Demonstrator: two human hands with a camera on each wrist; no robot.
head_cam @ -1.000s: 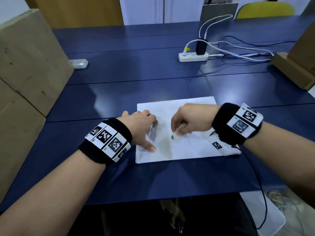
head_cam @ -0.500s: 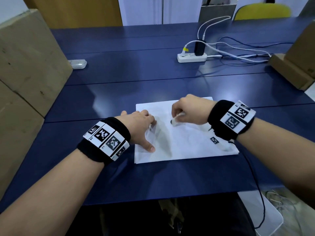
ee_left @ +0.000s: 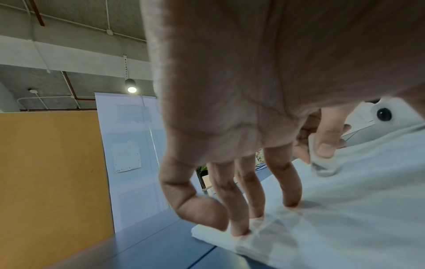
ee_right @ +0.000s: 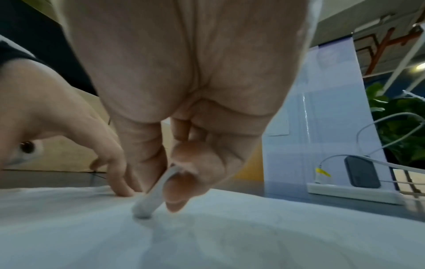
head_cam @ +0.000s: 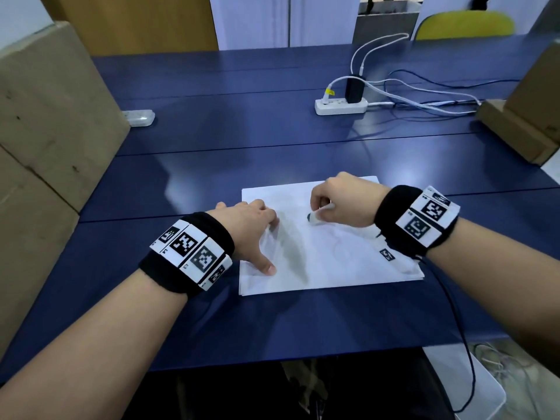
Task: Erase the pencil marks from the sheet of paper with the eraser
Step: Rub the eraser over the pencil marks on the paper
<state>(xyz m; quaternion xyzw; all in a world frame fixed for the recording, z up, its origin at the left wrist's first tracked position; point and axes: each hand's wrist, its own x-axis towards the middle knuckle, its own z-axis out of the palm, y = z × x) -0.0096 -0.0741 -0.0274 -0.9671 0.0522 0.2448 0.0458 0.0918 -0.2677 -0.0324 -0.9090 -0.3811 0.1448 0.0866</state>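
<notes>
While the left hand (head_cam: 248, 225) pins the sheet of paper (head_cam: 327, 262) near its left edge with spread, straightened fingers (ee_left: 289, 182), the right hand (head_cam: 342, 201) pinches the white eraser (head_cam: 315, 218), its darkened tip touching the sheet's upper middle: rubbing looks underway. Faint pencil marks (head_cam: 339, 247) lie just nearer the body, so the next strokes probably call for short passes there. Blue table (head_cam: 272, 153) lies open on every side; power strip (head_cam: 341, 106) well apart.

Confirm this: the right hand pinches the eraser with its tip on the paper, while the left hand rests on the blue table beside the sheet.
Wrong about the left hand: the head view shows it pressing the paper itself. The right hand does pinch the eraser, tip on the sheet.
</notes>
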